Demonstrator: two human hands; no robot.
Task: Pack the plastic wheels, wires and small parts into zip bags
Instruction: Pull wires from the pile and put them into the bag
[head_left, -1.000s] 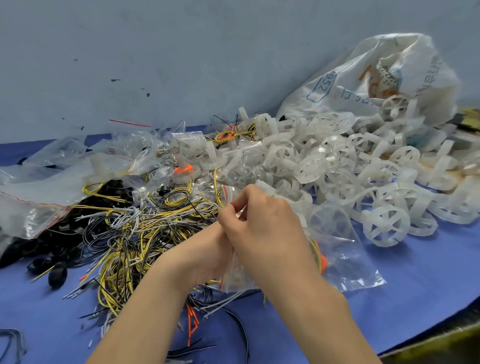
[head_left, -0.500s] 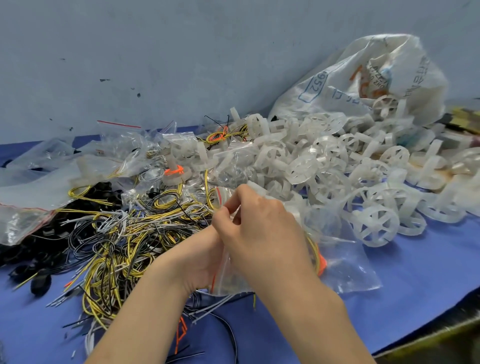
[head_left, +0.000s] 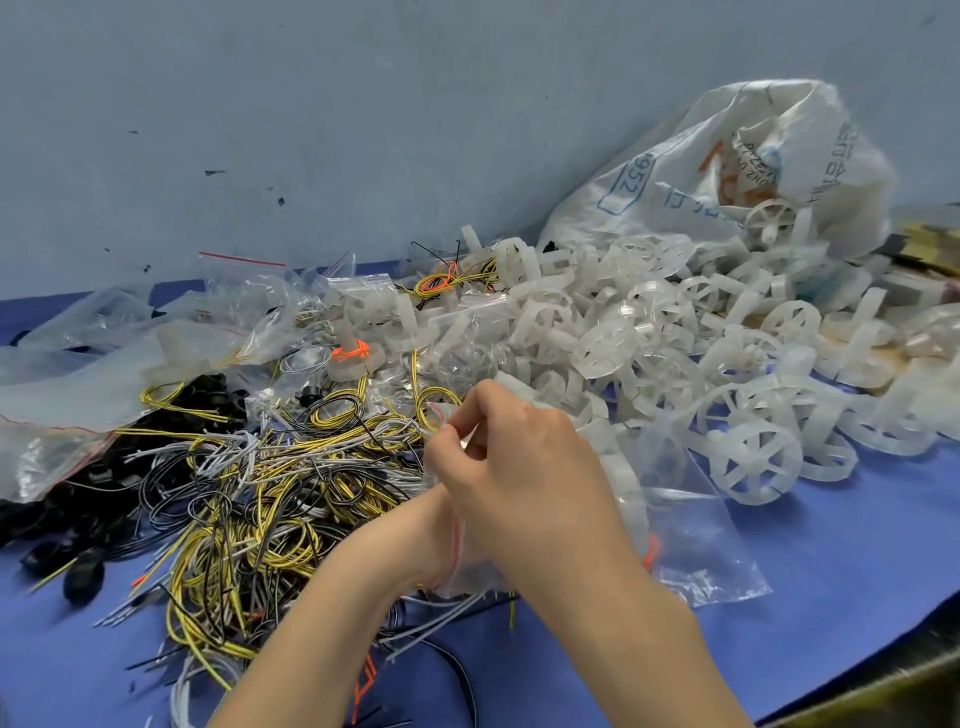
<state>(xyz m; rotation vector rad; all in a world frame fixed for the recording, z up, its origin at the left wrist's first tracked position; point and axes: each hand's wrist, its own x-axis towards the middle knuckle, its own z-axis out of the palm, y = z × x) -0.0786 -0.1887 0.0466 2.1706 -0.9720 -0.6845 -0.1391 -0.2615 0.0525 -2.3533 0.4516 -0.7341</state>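
Observation:
A clear zip bag (head_left: 691, 525) with a red seal line lies in front of me, holding a white plastic wheel and wires. My right hand (head_left: 524, 467) pinches the bag's top edge between thumb and fingers. Mostly hidden beneath it, my left hand (head_left: 415, 535) grips the same bag lower down. A tangle of yellow, black and grey wires (head_left: 249, 499) lies to the left. White plastic wheels (head_left: 748, 457) are heaped to the right and behind.
Blue table cover (head_left: 857, 571) runs to a front edge at lower right. Black small parts (head_left: 83, 571) lie far left under empty zip bags (head_left: 67, 405). A large white printed sack (head_left: 727, 166) leans on the grey wall behind.
My hands stay on the zip bag's top edge, with the fingers shifting slightly along it. The view has drifted a little; the heaps on the table are unmoved.

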